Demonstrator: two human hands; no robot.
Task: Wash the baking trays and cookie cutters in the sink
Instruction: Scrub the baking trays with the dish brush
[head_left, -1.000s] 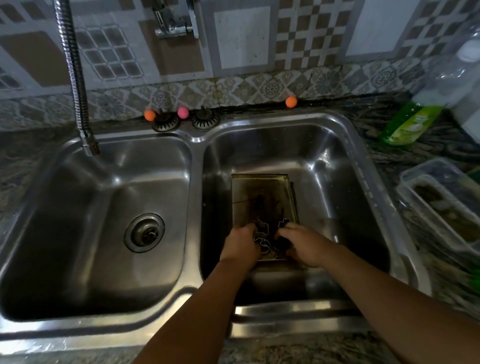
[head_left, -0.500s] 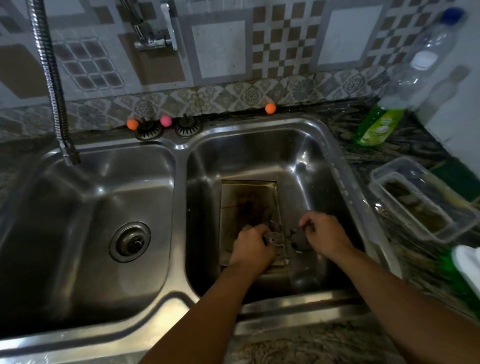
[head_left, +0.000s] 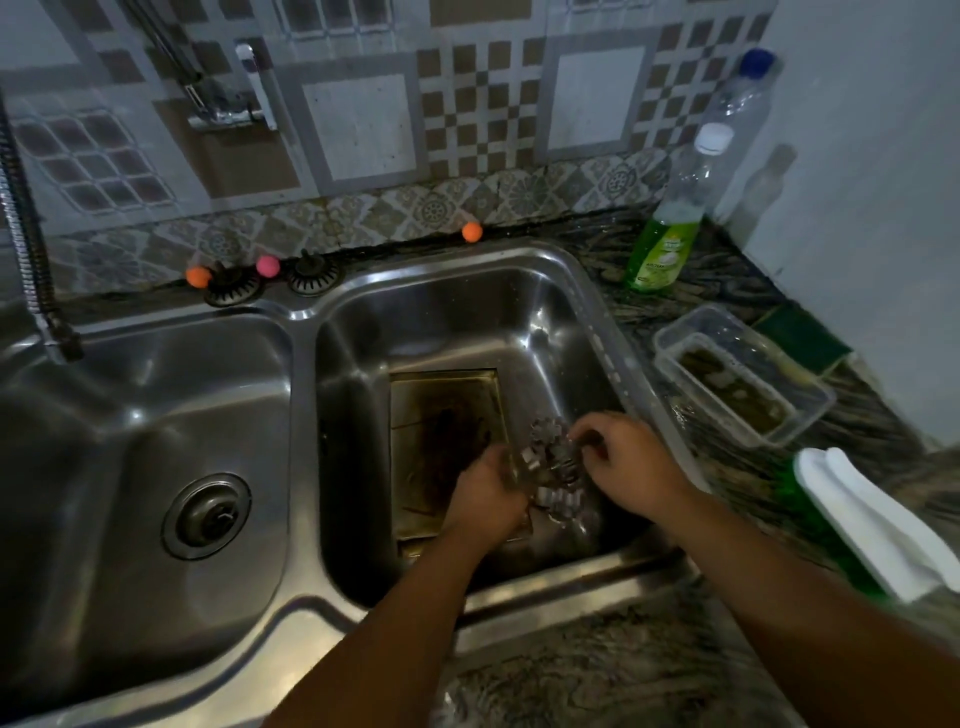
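Note:
A dark, stained baking tray (head_left: 441, 415) lies flat in the right basin of the double steel sink (head_left: 571, 291). Several metal cookie cutters (head_left: 550, 467) are bunched between my two hands, lifted just above the tray's right edge. My left hand (head_left: 485, 499) grips the cutters from the left, its fingers curled round them. From the right, my right hand (head_left: 628, 460) pinches the same bunch. The cutters are blurred and partly hidden by my fingers.
The left basin (head_left: 130, 441) holds only its drain (head_left: 208, 517); a flexible tap hose (head_left: 31, 249) hangs over it. On the counter to the right stand a green dish-soap bottle (head_left: 662, 249), a clear plastic tub (head_left: 743, 379), a green sponge (head_left: 800, 332) and a white cloth (head_left: 878, 525).
Both hands have gathered the cookie cutters off the tray and shifted them rightward and upward. My view has swung right, showing more of the counter.

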